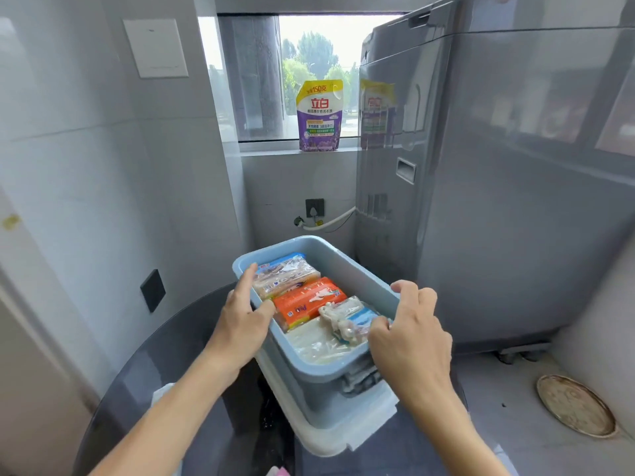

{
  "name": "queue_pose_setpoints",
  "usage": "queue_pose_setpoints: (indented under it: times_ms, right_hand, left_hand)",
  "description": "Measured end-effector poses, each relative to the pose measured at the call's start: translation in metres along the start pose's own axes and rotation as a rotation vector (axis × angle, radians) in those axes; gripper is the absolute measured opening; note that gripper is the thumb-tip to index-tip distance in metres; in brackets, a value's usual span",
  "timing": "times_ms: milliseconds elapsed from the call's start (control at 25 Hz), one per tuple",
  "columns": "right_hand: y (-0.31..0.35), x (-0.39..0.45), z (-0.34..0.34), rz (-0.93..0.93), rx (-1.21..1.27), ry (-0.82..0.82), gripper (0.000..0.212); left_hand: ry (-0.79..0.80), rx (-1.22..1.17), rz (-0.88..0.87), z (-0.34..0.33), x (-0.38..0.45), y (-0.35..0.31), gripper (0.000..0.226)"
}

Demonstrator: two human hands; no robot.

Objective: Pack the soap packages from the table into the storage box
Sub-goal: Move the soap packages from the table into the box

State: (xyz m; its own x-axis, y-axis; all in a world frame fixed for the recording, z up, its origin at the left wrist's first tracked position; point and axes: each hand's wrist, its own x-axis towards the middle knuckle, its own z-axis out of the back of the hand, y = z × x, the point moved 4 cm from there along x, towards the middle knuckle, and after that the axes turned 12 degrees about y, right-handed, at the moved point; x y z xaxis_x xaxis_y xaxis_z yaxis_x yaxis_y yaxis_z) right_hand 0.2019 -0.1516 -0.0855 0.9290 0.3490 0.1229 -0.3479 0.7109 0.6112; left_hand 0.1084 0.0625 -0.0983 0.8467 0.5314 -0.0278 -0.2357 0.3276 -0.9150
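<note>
Packing looks nearly done: soap packages (305, 297) fill the blue storage box (347, 255) near the desk's (171, 341) far edge, both hands pinching its rims, left (245, 312), right (409, 333), no loose package visible.

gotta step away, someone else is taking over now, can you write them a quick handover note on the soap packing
Left hand: grips the left rim of the blue storage box, index finger straight along it.
Right hand: fingers curled over the right rim.
The box sits on a white lid on the dark round table.
Done: orange soap package, clear-wrapped package and others lie inside.
Left: no loose packages visible on the table; check out of view.
</note>
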Motion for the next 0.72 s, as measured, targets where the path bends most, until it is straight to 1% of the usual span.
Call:
queue_pose_setpoints:
  times_ms: [120,200,280,320,360,400,440,480,520,560,640,720]
  right_hand:
    - [0.015,-0.022,-0.016,0.051,-0.020,-0.035,0.026]
    - [0.021,-0.032,-0.027,0.087,0.002,-0.055,0.026]
    - [0.019,-0.031,-0.028,0.132,0.013,-0.051,0.028]
    - [0.017,-0.027,-0.028,0.146,0.003,-0.031,0.025]
    - [0.016,-0.020,-0.027,0.145,-0.014,0.016,0.022]
    - [0.017,-0.011,-0.027,0.138,-0.070,0.095,0.023]
    - [0.021,0.000,-0.030,0.128,-0.163,0.191,0.027]
    - [0.026,0.010,-0.032,0.104,-0.244,0.289,0.029]
    - [0.031,0.017,-0.032,0.067,-0.280,0.377,0.028]
    - [0.033,0.022,-0.031,0.052,-0.272,0.443,0.025]
    - [0.030,0.029,-0.027,0.088,-0.176,0.541,0.022]
    - [0.025,0.033,-0.025,0.141,-0.064,0.631,0.029]
  left_hand:
    - [0.053,-0.057,-0.061,0.022,0.022,0.007,0.058]
    - [0.083,-0.127,-0.049,0.035,0.034,0.007,0.054]
    - [0.044,-0.133,-0.009,0.041,0.040,0.006,0.054]
    - [-0.003,-0.089,0.026,0.042,0.039,0.006,0.055]
    - [-0.036,-0.016,0.053,0.040,0.035,0.007,0.057]
    - [-0.016,0.068,0.065,0.034,0.027,0.007,0.062]
    - [0.039,0.137,0.073,0.027,0.022,0.009,0.071]
    - [0.081,0.171,0.079,0.022,0.018,0.009,0.080]
    - [0.091,0.180,0.079,0.020,0.015,0.009,0.088]
    - [0.094,0.182,0.072,0.018,0.015,0.010,0.092]
    - [0.078,0.200,0.064,0.018,0.018,0.009,0.090]
    - [0.050,0.232,0.075,0.020,0.020,0.009,0.084]
